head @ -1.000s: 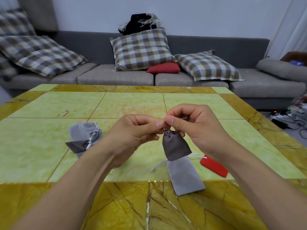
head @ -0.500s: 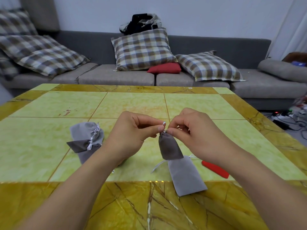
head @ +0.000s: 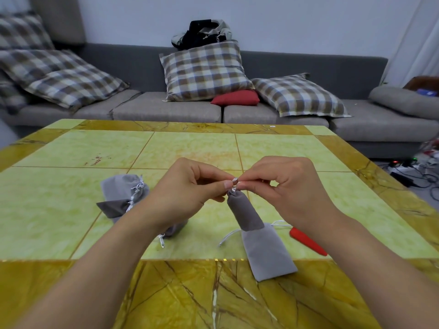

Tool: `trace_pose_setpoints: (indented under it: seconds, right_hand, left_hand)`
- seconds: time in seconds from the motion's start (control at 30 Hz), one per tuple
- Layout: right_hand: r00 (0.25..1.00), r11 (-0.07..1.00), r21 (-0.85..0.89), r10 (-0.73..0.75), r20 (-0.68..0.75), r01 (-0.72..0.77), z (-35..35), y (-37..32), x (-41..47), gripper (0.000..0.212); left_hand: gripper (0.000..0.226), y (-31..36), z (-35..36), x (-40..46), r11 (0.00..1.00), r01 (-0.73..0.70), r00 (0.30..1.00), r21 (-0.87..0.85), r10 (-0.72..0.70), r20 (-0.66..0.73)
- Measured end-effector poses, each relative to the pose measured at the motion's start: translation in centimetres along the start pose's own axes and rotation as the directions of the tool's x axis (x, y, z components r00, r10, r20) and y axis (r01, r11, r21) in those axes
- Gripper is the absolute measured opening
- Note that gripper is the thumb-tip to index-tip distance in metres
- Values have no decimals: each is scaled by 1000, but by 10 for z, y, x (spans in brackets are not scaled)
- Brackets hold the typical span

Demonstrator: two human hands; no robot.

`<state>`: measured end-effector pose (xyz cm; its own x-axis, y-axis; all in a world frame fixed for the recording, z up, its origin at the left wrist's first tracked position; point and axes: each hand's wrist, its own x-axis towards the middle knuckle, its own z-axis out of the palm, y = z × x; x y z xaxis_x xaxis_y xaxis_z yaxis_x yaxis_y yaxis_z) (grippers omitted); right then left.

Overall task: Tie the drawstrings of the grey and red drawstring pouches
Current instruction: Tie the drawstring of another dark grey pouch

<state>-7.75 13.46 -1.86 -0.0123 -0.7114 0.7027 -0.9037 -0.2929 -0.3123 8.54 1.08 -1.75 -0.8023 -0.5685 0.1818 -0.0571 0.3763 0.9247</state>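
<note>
Both hands pinch the white drawstring (head: 234, 186) at the cinched neck of a dark grey pouch (head: 244, 212), left hand (head: 187, 198) and right hand (head: 289, 188) meeting fingertip to fingertip above the tiled table (head: 71, 150). The red pouch (head: 306, 241) lies near right; tied grey pouches (head: 123, 193) sit left.

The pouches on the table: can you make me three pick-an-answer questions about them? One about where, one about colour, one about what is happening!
1. Where is the red pouch?
A. under the right arm
B. on the sofa
C. in the left hand

2. What colour is the held pouch?
A. red
B. dark grey
C. green

3. What are the left hand and right hand doing?
A. resting flat
B. pinching the white drawstring
C. lifting a pillow

Answers: 1 A, it pokes out beside the forearm; 2 B, darker than the flat grey pouch; 3 B, fingertips meet on the cord.
</note>
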Motion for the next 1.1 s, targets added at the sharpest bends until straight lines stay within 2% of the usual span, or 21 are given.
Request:
trace_pose_setpoints:
  seconds: [0.1, 0.2, 0.33, 0.53, 0.63, 0.83, 0.97, 1.1]
  right_hand:
    - [1000, 998, -56, -27, 8, 28, 0, 0, 1, 6]
    - [995, 991, -101, -88, 52, 93, 0, -3, 3, 19]
    - [971, 969, -140, -182, 152, 203, -2, -8, 5, 20]
    - [983, 994, -85, -51, 174, 67, 0, -8, 7, 20]
    - [986, 997, -53, -45, 161, 55, -1, -7, 7, 8]
    - [990, 997, 56, -65, 129, 58, -1, -7, 6, 5]
    - [995, 993, 98, -67, 69, 60, 0, -8, 5, 5]
    - [996, 981, 186, -63, 56, 52, 0, -11, 5, 6]
  left_hand:
    - [12, 1, 3, -1, 997, 56, 998, -59, -55, 24]
    - [11, 1, 4, -3, 997, 75, 996, -29, -74, 39]
    - [12, 5, -4, -6, 998, 62, 983, 11, -63, 173]
    - [12, 9, -9, -8, 993, 59, 988, -104, -43, 149]
    - [12, 8, -5, -7, 984, 74, 994, -159, -60, 97]
    - [18, 10, -6, -7, 951, 114, 993, -286, -99, 68]
    - [18, 14, -8, -8, 962, 127, 989, -243, -105, 100]
    - [29, 17, -7, -8, 968, 131, 988, -215, -110, 107]
